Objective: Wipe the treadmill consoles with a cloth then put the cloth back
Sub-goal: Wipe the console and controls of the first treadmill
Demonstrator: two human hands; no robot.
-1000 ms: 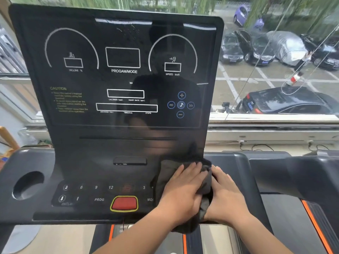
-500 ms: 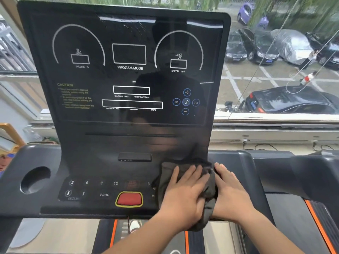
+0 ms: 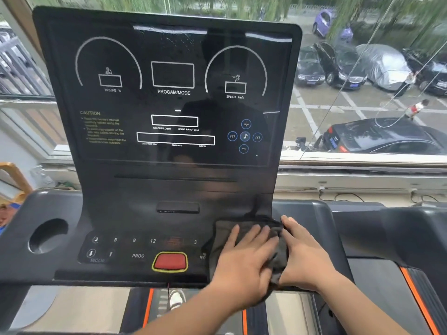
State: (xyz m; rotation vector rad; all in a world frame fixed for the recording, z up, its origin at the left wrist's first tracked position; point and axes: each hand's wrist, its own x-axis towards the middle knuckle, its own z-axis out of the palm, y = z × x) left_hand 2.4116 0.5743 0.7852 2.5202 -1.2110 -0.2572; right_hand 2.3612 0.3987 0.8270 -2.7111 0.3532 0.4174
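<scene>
- The fingers (image 3: 251, 235) of the left hand (image 3: 244, 259) lie straight and slightly spread, flat on top of the dark cloth (image 3: 223, 234), pressing it down rather than pinching it.
- The right hand (image 3: 306, 255) sits just beside the left. Its fingers (image 3: 290, 226) are straight and close together along the cloth's right edge. I cannot tell whether its thumb tucks under the fabric.
- The cloth is under and between both hands. It is bunched where they meet, and its near end hangs over the front edge of the console (image 3: 169, 105).
- Just left of the left fingers are the printed keys (image 3: 152, 241), and a little nearer the person is the red button (image 3: 170, 262). Well beyond those, far left, is the cup hole (image 3: 47, 235).
- Above the fingertips rises the glossy display panel, and smears show near its top.
- Likely risks from here:
  - A firm sweep leftward could press the red button or a key, because the flat palm pushes straight down.
  - The hanging end could drag the cloth off the front lip if the pressure eases.
  - The bunched fold may ride over the surface and leave streaks.
  - The thin cord (image 3: 168, 287) below the button could snag a trailing corner.
</scene>
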